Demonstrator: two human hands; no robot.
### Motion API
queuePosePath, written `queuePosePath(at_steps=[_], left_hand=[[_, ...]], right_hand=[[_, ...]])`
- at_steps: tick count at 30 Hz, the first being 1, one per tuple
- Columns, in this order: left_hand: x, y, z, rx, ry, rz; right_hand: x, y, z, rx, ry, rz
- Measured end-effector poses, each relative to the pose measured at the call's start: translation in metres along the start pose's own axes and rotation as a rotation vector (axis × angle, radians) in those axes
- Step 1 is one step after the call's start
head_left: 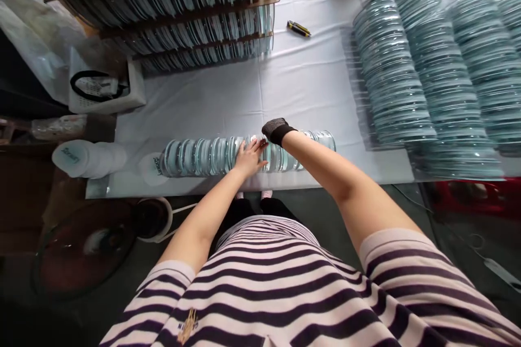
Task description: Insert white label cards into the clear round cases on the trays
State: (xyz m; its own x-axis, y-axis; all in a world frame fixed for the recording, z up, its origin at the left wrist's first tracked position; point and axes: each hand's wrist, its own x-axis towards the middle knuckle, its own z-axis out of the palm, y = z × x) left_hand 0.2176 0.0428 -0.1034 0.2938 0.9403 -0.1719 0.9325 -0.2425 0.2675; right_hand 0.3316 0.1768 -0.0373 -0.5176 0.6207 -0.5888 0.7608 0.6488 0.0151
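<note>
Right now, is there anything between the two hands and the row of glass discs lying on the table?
Nothing visible. The left hand rests flat on the row of glass discs, and the right hand, in a dark glove, is at the same row, right beside it.

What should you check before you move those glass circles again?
1. Row of glass discs lies on the white table, near its front edge: ok.
2. Left hand rests flat on the row: ok.
3. Right hand, in a dark glove, is over the row: grip cannot tell.
4. Big stacks of discs lean sideways: not ok.
5. Yellow knife lies far from both hands: ok.
</note>
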Motion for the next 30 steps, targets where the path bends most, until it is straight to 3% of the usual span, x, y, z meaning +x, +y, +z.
queuePosePath(at_steps=[3,7,11,14,17,19,21,24,26,30], left_hand=[[-0.001,-0.002,-0.001,-0.009,0.007,-0.009],[0.0,-0.001,0.0,-0.022,0.032,-0.005],[-0.001,-0.002,0.0,-0.02,0.02,-0.007],[-0.003,-0.001,-0.003,-0.018,-0.005,-0.017],[-0.002,0.008,-0.005,-0.024,-0.005,-0.033],[0.003,0.019,-0.004,-0.035,0.008,-0.01],[0.01,0.032,-0.001,-0.039,0.01,0.031],[0.021,0.045,0.006,-0.009,0.0,0.067],[0.025,0.047,0.009,0.016,0.007,0.076],[0.026,0.044,0.01,0.042,0.014,0.078]], right_hand=[[-0.024,-0.001,0.023,0.036,0.144,-0.074],[-0.067,-0.013,0.089,0.23,0.274,0.011],[-0.087,-0.043,0.159,0.368,0.198,0.075],[-0.09,-0.051,0.18,0.427,0.14,0.068],[-0.093,-0.032,0.16,0.445,0.247,0.09],[-0.091,-0.005,0.129,0.403,0.372,0.173],[-0.081,0.026,0.093,0.301,0.398,0.277],[-0.052,0.057,0.047,0.166,0.115,0.276],[-0.032,0.061,0.029,0.135,-0.039,0.194],[-0.013,0.049,0.015,-0.024,-0.097,0.062]])
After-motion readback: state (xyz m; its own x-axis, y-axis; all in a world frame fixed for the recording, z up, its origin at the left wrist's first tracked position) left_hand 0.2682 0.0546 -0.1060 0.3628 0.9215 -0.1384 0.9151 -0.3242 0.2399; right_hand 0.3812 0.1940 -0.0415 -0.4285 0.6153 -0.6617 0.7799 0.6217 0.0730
